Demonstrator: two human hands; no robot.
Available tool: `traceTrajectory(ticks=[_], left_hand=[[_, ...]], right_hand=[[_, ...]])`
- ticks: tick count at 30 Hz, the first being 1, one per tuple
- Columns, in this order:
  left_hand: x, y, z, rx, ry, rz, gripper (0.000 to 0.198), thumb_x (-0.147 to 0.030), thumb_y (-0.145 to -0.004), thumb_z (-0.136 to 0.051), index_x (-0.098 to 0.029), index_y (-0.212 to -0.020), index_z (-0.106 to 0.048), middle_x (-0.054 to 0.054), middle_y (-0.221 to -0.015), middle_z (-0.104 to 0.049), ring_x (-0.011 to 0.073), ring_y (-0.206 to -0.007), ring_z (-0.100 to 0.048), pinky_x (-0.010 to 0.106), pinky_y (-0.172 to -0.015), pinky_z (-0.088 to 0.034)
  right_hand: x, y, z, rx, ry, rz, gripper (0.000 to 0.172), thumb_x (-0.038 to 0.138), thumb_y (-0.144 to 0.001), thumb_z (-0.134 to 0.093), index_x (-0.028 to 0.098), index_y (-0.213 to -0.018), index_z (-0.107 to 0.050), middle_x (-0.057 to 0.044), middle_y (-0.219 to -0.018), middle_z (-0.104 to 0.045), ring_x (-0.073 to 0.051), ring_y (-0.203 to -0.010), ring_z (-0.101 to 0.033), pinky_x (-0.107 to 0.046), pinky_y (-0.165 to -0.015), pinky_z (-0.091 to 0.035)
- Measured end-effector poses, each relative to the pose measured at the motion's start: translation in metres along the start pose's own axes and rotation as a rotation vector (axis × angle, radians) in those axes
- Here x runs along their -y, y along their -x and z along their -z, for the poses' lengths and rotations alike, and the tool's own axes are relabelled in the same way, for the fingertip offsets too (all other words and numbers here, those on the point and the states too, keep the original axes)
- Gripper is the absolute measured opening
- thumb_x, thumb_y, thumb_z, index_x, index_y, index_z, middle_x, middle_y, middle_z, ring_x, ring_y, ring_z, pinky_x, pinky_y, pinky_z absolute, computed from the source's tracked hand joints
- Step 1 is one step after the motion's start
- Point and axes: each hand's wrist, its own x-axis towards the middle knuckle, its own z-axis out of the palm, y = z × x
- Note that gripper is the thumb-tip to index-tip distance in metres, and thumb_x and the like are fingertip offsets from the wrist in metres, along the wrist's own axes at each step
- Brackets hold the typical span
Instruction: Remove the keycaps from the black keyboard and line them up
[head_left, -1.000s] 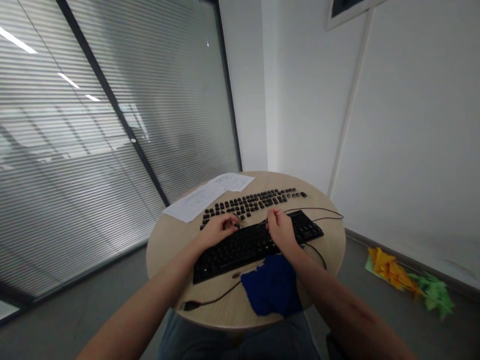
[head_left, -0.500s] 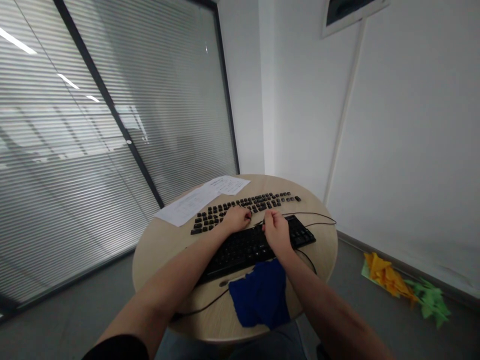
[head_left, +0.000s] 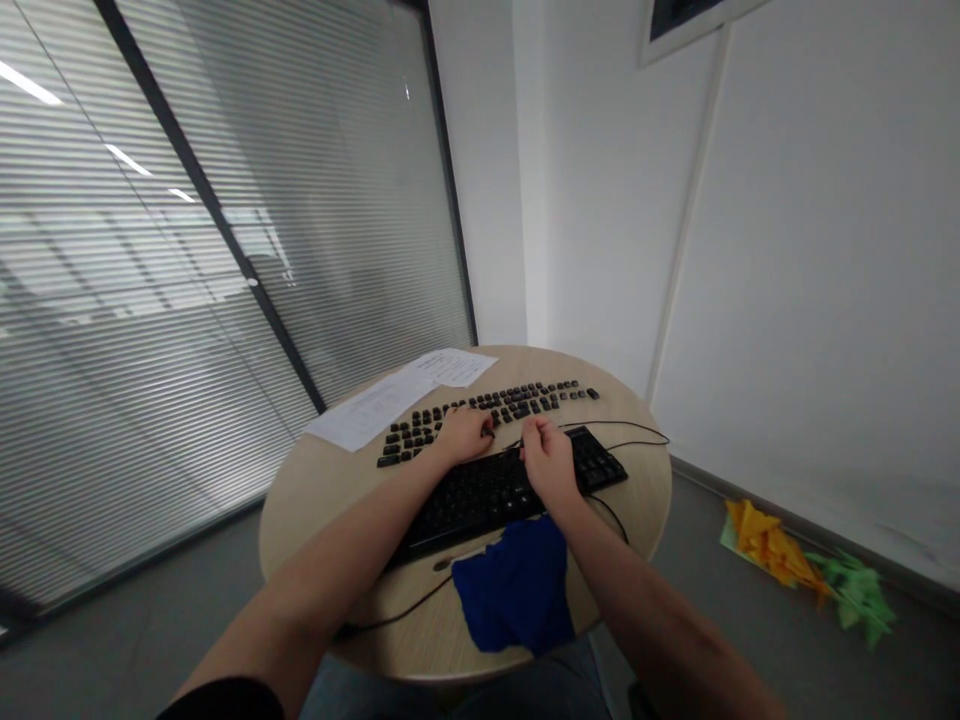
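A black keyboard [head_left: 469,505] lies slanted across the round table, under both my forearms. Beyond it, loose black keycaps [head_left: 517,400] are laid out in rows. My left hand [head_left: 463,436] is over the keyboard's far edge beside these rows, its fingers closed around a small dark piece that looks like a keycap [head_left: 487,433]. My right hand [head_left: 547,456] is above the right part of the keyboard with fingers pinched together. A thin dark line shows by its fingertips; whether it is a tool or the cable I cannot make out.
A crumpled blue cloth [head_left: 517,590] lies at the near side of the round table [head_left: 307,520]. Printed sheets [head_left: 382,405] are at the far left. A black cable [head_left: 637,425] loops to the right. Orange paper [head_left: 772,540] and green paper [head_left: 855,590] sit on the floor.
The whole view has shifted slightly, with the table appearing a little further left. Both hands keep nearly the same pose and place over the keyboard.
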Motion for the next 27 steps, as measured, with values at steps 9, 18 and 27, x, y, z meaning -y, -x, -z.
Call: traceTrajectory(ticks=[9, 18, 27], left_hand=[[0.040, 0.024, 0.034, -0.084, 0.067, 0.113, 0.027, -0.028, -0.083, -0.060, -0.021, -0.109, -0.065, 0.005, -0.102, -0.073, 0.0240, -0.097, -0.066, 0.034, -0.087, -0.049], [0.078, 0.102, 0.031, -0.175, 0.431, 0.320, 0.023, -0.034, -0.087, -0.055, -0.020, -0.101, -0.067, 0.002, -0.088, -0.074, 0.0183, -0.078, -0.066, 0.029, -0.075, -0.051], [0.060, 0.116, 0.016, -0.109, 0.463, 0.121, 0.016, -0.025, -0.087, -0.054, -0.019, -0.091, -0.069, 0.004, -0.090, -0.073, 0.0189, -0.083, -0.065, 0.029, -0.078, -0.049]], right_hand=[[0.001, 0.003, 0.001, 0.000, 0.055, 0.000, 0.035, 0.045, -0.096, -0.043, 0.024, -0.070, -0.053, 0.003, -0.054, -0.054, -0.017, -0.054, -0.054, -0.026, -0.055, -0.038], [-0.007, 0.006, 0.001, 0.042, 0.037, -0.039, 0.036, 0.050, -0.094, -0.045, 0.023, -0.070, -0.052, 0.003, -0.052, -0.053, -0.016, -0.050, -0.052, -0.026, -0.053, -0.041], [-0.008, 0.007, -0.007, 0.251, -0.092, -0.231, 0.040, 0.061, -0.084, -0.053, 0.022, -0.078, -0.049, 0.006, -0.052, -0.054, -0.011, -0.041, -0.049, -0.021, -0.039, -0.034]])
